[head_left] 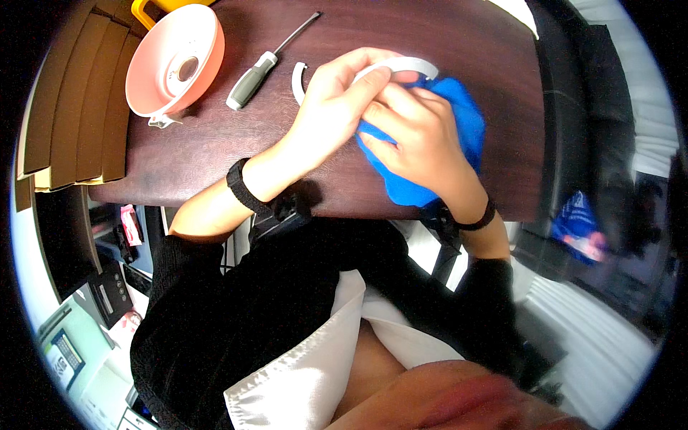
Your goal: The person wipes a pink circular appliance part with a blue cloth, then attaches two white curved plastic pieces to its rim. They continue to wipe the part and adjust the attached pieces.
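My left hand [344, 93] pinches a white curved plastic piece [412, 66] between thumb and fingers, and its arc sticks out to the right. Close against it, my right hand [416, 129] has its fingers curled over a blue cloth [467, 118], which spreads out beneath and behind that hand. The right fingertips meet the left hand below the white piece; their exact contact is partly hidden. A second white curved piece [298, 82] lies on the table, just left of my left hand.
On the dark wooden table [215, 150] lie a screwdriver with a grey handle [252, 82] and a pink bowl-shaped part [208, 68]. A yellow object [147, 13] shows behind the bowl. Brown cardboard boxes [79, 100] stand at the left edge.
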A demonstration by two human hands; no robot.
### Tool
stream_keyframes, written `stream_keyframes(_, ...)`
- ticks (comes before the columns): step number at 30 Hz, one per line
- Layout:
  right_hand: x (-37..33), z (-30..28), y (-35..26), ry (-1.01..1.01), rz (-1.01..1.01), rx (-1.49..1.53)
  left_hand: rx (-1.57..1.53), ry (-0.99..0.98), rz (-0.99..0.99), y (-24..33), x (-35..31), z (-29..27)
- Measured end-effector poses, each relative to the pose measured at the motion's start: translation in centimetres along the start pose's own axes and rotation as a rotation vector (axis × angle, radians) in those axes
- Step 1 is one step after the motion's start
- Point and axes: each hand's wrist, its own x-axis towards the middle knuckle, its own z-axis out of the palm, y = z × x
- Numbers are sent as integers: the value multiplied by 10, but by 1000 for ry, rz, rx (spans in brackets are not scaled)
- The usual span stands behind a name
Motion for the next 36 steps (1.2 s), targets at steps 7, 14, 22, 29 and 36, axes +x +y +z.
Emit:
stream_keyframes(7,-7,-2,-6,-152,-66,-188,84,0,166,11,6,5)
stream_keyframes(14,-10,-4,6,-71,78,-8,7,151,429,16,6,-13)
stream_keyframes(22,-10,-9,15,187,378,356,-50,108,208,16,-1,-17)
stream_keyframes(29,-16,-13,23,372,512,291,-60,88,139,11,-4,-15)
stream_keyframes(36,-10,-10,16,338,279,132,106,94,89,3,-10,-6)
